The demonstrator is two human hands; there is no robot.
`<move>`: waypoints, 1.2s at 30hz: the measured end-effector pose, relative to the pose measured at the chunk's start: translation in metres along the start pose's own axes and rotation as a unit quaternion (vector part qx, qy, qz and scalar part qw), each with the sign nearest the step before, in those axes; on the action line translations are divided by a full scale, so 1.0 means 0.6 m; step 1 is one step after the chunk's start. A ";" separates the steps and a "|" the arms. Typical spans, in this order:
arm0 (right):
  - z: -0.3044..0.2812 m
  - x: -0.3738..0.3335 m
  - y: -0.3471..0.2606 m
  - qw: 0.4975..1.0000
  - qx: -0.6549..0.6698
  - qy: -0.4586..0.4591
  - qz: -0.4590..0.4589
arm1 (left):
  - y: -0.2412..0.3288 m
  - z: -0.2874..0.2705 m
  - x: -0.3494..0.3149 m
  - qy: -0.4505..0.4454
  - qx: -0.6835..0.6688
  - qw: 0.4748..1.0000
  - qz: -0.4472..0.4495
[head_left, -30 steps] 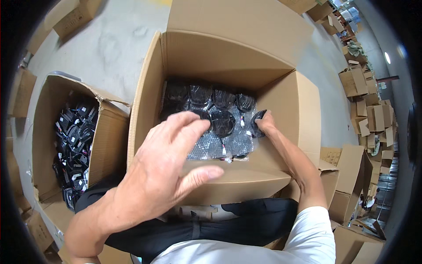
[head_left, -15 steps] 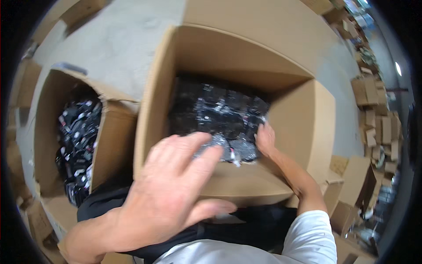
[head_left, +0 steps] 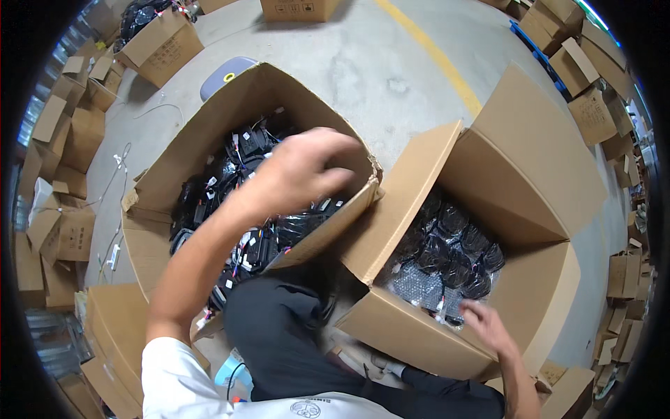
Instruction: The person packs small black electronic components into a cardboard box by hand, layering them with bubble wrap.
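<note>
My left hand is over the left cardboard box, blurred, its fingers bent and its thumb apart, with nothing seen in its grasp. Beneath it lies a loose heap of black plastic parts with wires and white connectors. My right hand hangs at the near side of the right cardboard box, fingers loosely bent and apart, holding nothing I can see. Inside that box, black parts in clear wrap sit in rows beside bubble wrap. A white connector sticks out near my right hand.
The two boxes nearly touch at their corners. A grey-purple stool stands behind the left box. Thin cables lie on the floor at left. More cartons surround the area, and a yellow line crosses the floor.
My view has swung left, bringing the left box closer to the middle. My left hand has gone from the right box to over the left one. My right hand has drawn back from the wrapped parts.
</note>
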State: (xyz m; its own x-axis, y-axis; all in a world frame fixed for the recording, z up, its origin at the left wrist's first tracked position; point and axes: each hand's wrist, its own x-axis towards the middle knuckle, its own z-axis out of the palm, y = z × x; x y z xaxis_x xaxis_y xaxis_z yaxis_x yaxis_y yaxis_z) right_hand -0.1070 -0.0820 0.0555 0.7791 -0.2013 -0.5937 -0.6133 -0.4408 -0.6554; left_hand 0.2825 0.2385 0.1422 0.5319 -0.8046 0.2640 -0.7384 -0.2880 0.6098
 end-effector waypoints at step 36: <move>-0.070 0.105 -0.358 0.939 0.252 0.020 -0.232 | 0.052 0.031 0.043 0.071 -0.030 0.953 0.292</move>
State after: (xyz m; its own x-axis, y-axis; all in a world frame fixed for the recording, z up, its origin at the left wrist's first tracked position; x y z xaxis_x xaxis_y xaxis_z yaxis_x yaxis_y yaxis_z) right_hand 0.0791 -0.0369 0.1787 0.9757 -0.1265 -0.1789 -0.1829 -0.0203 -0.9829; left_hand 0.2655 0.1990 0.1545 0.0919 -0.7385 0.6679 -0.9031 0.2207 0.3683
